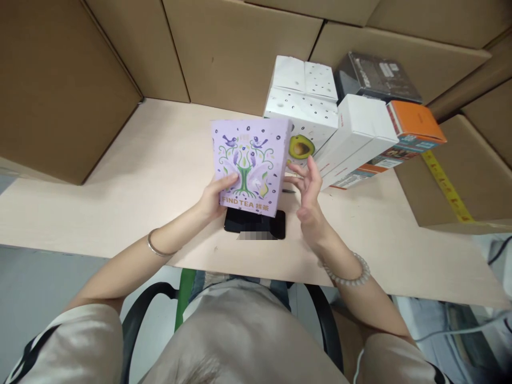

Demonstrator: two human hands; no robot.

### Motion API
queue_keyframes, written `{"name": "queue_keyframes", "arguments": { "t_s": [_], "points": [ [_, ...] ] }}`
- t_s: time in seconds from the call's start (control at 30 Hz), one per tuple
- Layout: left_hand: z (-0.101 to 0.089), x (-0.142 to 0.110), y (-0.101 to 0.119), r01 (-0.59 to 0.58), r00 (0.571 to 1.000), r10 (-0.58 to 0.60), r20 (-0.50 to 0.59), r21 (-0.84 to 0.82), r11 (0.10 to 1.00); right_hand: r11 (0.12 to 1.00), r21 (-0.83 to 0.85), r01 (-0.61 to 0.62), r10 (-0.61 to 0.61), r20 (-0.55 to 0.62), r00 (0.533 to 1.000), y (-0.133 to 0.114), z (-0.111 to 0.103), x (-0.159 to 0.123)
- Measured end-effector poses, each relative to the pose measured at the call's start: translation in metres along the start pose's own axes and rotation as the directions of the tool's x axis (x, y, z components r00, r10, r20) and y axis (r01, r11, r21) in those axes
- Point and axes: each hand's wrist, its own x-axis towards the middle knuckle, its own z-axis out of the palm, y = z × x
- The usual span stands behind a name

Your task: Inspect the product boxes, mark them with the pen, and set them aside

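A lilac tea box (pixel 250 165) printed with birds, a green tree and the words FIND TEA is held up over the table. My left hand (pixel 216 194) grips it at its lower left, thumb on the front and the other fingers hidden behind. My right hand (pixel 308 186) is just right of the box, fingers apart and slightly curled, holding nothing I can see. Below the box a black phone (pixel 256 223) lies flat on the table, its upper part covered. A small dark object (pixel 288 191) lies between the box and my right hand.
White boxes with an avocado picture (pixel 302 106), a plain white box (pixel 360 138), an orange box (pixel 416 125) and a dark box (pixel 376 77) stand at the back right. Cardboard boxes (pixel 240 58) wall the pale table (pixel 160 160). Another carton (pixel 460 170) has yellow tape.
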Motion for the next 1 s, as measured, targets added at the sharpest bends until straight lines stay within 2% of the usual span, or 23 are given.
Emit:
{"name": "queue_keyframes", "arguments": {
  "t_s": [0.07,0.13,0.2,0.27,0.33,0.4,0.47,0.57,0.6,0.67,0.77,0.87,0.93,1.0],
  "points": [
    [-0.005,0.007,0.006,-0.082,0.996,0.082,-0.036,0.008,0.997,0.993,-0.092,-0.068,0.062,-0.072,0.995,0.003,-0.004,0.004],
    [-0.010,0.011,0.011,-0.153,0.986,0.154,-0.068,0.017,0.988,0.926,-0.331,-0.181,0.178,-0.040,0.983,0.003,-0.005,0.007],
    [-0.012,0.014,0.013,-0.203,0.975,0.205,-0.090,0.030,0.979,0.759,-0.620,-0.196,0.307,0.076,0.949,0.000,-0.002,0.012],
    [-0.013,0.014,0.013,-0.222,0.970,0.226,-0.088,0.050,0.974,0.565,-0.818,-0.111,0.420,0.169,0.892,-0.003,0.003,0.017],
    [-0.013,0.014,0.013,-0.218,0.972,0.223,-0.068,0.071,0.973,0.431,-0.902,-0.013,0.478,0.215,0.852,-0.006,0.007,0.022],
    [-0.012,0.012,0.012,-0.212,0.975,0.216,-0.042,0.080,0.974,0.358,-0.932,0.062,0.480,0.241,0.844,-0.009,0.007,0.025],
    [-0.011,0.010,0.012,-0.199,0.979,0.202,-0.016,0.089,0.976,0.303,-0.949,0.083,0.456,0.221,0.862,-0.014,0.003,0.026],
    [-0.012,0.010,0.012,-0.175,0.984,0.174,0.019,0.125,0.977,0.226,-0.974,0.020,0.415,0.115,0.902,-0.025,-0.011,0.023],
    [-0.013,0.010,0.011,-0.170,0.986,0.167,0.030,0.141,0.975,0.223,-0.975,-0.003,0.392,0.087,0.916,-0.028,-0.016,0.021],
    [-0.016,0.011,0.011,-0.170,0.985,0.164,0.052,0.165,0.971,0.282,-0.959,-0.016,0.337,0.083,0.938,-0.035,-0.025,0.017],
    [-0.020,0.014,0.008,-0.180,0.983,0.167,0.080,0.187,0.966,0.496,-0.868,0.034,0.205,0.156,0.966,-0.039,-0.032,0.009],
    [-0.022,0.015,0.004,-0.187,0.981,0.170,0.098,0.203,0.961,0.677,-0.721,0.148,-0.029,0.174,0.984,-0.035,-0.030,0.004],
    [-0.022,0.015,0.001,-0.195,0.979,0.178,0.101,0.208,0.958,0.716,-0.651,0.253,-0.225,0.128,0.966,-0.031,-0.025,0.001],
    [-0.022,0.014,-0.001,-0.199,0.978,0.180,0.103,0.218,0.956,0.704,-0.597,0.384,-0.424,0.080,0.902,-0.026,-0.019,0.000]
  ]
}}
